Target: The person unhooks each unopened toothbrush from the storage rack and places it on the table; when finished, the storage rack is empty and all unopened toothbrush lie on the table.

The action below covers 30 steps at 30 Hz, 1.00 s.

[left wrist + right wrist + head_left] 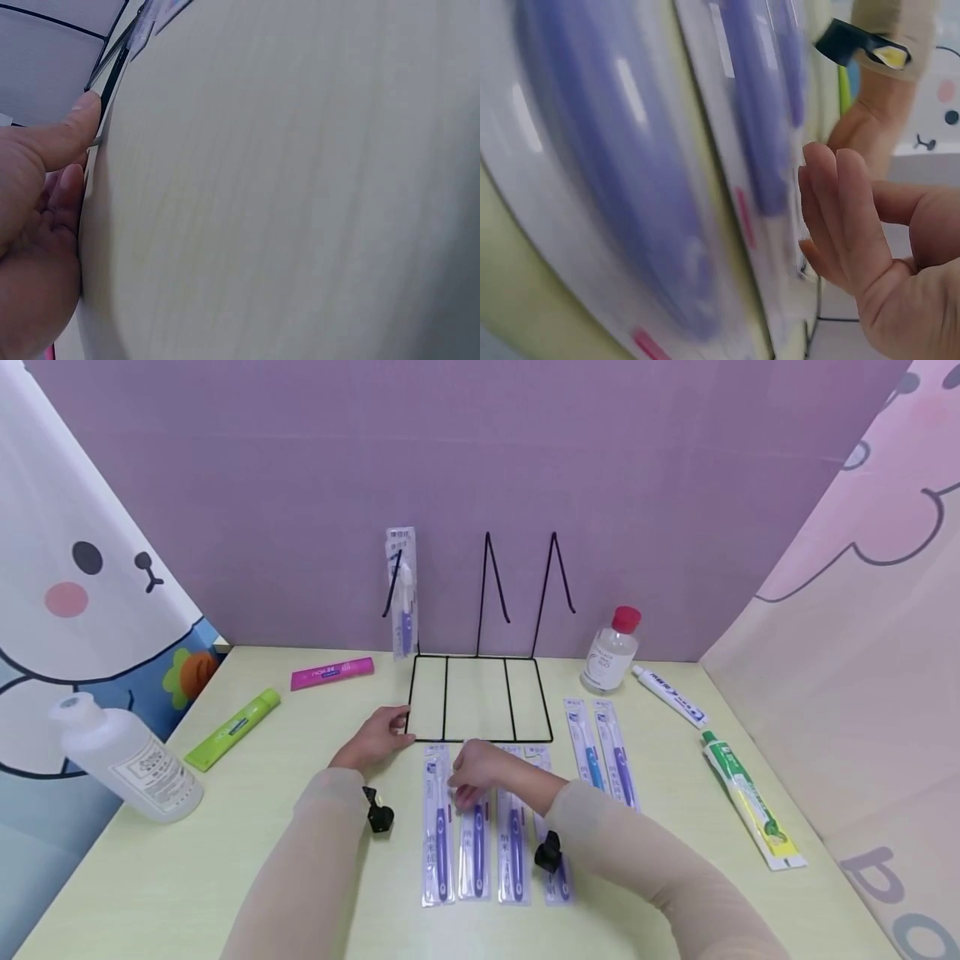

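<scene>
My left hand holds the left front corner of a black wire rack; its thumb lies along the wire in the left wrist view. Several packaged purple toothbrushes lie side by side in front of the rack. Over the second pack from the left is my right hand, its fingertips right at the edge of the leftmost pack. In the right wrist view its fingers look fairly straight and nothing shows in them. Another packaged toothbrush hangs on the rack's left hook.
Two more toothbrush packs lie at right, partly under the right sleeve. A red-capped bottle, a white toothpaste tube and a green-yellow tube are beyond them. At left are a pink tube, a green tube and a white bottle.
</scene>
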Each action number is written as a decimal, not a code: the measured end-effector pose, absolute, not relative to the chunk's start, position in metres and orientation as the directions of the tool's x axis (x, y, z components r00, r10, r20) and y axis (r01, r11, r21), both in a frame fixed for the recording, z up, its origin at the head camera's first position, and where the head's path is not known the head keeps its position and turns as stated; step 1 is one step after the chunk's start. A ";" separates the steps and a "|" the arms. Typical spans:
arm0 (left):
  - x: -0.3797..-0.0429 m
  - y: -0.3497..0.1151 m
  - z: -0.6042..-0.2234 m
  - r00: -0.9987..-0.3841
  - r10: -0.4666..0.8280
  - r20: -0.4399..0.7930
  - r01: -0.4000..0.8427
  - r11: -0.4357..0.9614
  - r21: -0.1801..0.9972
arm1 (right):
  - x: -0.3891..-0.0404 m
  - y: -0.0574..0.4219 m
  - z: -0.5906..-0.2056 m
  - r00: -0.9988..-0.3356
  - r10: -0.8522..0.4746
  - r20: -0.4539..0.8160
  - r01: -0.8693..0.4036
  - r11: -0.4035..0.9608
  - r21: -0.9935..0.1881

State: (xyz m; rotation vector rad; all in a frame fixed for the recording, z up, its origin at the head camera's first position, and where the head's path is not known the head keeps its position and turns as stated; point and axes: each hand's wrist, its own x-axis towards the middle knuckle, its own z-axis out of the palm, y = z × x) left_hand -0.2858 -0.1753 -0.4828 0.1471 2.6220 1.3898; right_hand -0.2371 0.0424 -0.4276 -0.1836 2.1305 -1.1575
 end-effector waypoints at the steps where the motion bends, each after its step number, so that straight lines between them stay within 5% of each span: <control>1: -0.286 -0.175 -0.483 -0.981 0.164 -0.102 0.007 0.559 0.829 | -0.238 0.045 -0.424 -0.748 -0.428 -0.508 0.205 0.578 -0.790; 6: -0.286 -0.173 -0.483 -0.982 0.158 -0.103 0.002 0.554 0.832 | -0.252 0.071 -0.409 -0.767 -0.431 -0.475 0.181 0.565 -0.805; 15: -0.283 -0.174 -0.480 -0.982 0.143 -0.122 -0.025 0.544 0.839 | -0.296 0.142 -0.424 -0.920 -0.332 -0.209 -0.130 0.759 -0.638; 30: -0.284 -0.173 -0.483 -0.984 0.135 -0.119 -0.027 0.547 0.837 | -0.331 0.181 -0.460 -0.950 -0.225 -0.217 -0.060 0.813 -0.580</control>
